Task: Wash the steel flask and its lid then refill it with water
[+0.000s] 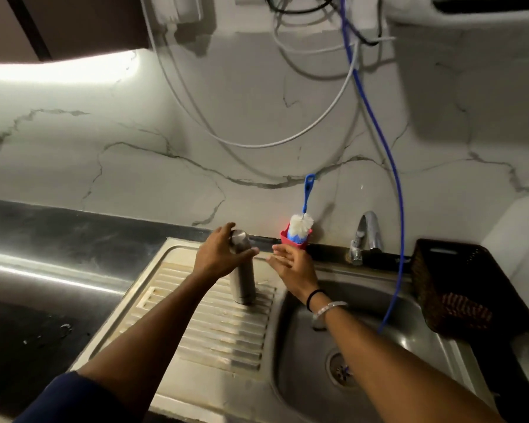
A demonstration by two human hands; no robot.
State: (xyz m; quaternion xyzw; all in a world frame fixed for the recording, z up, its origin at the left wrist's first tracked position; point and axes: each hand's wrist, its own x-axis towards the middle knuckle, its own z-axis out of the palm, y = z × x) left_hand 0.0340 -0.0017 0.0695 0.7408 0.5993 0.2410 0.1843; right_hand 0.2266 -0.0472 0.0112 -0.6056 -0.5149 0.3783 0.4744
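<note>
The steel flask stands upright on the ribbed drainboard left of the sink basin, with its steel lid on top. My left hand grips the flask's upper part around the lid, fingers curled over it. My right hand hovers just right of the flask with fingers spread, holding nothing. A bottle brush with a blue handle stands in a red holder behind my right hand.
The steel sink basin with its drain lies to the right, a chrome tap at its back. A blue hose hangs into the basin. A dark basket sits at the right edge. Black countertop extends left.
</note>
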